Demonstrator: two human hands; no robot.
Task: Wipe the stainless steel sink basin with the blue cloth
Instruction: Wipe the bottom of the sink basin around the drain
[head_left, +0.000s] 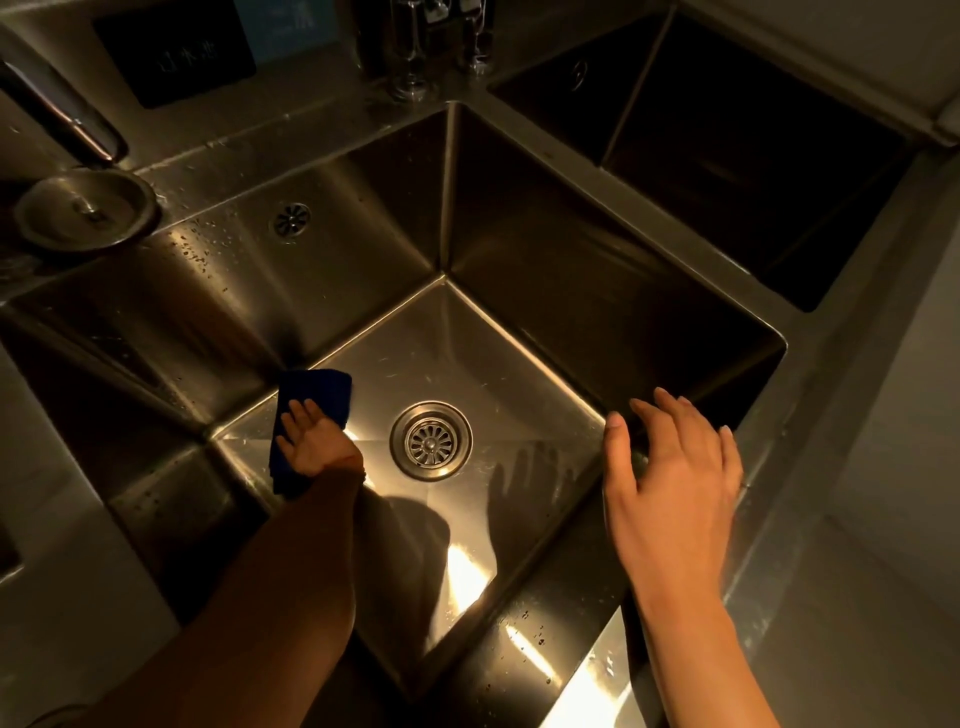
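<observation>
Deep, square stainless steel sink basin fills the picture, sunk into the steel tabletop, its far walls dotted with water drops, so there is plenty left to wipe. A second, darker steel basin sits just beside it on the right, untouched by either hand. Down on the floor of the main basin, the left hand lies with fingers straight, palm pressing the folded dark blue cloth flat against the steel; that grip is spread out, not clenched, and I judge that suits a sweeping stroke. The cloth sits in the floor's left corner, right where floor meets side wall, near the round slotted steel drain strainer but apart from it. The right hand hovers at the basin's right rim, fingers relaxed and holding nothing, likely there for balance. Up left, a round steel lid rests on the ledge.
</observation>
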